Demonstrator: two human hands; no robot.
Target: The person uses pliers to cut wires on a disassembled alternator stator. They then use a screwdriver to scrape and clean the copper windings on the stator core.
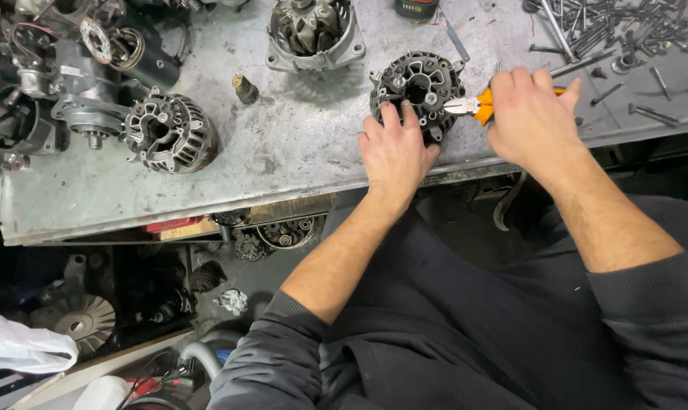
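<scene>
Fingers [390,114] of the left hand [395,152] press down on one black alternator part [418,85] near the table [298,144] edge, while the right hand [532,118] is wrapped tight around one pair of orange-handled pliers [473,105], nose touching the part. Two more alternators sit further back: one ribbed [169,130], one open housing [313,32].
</scene>
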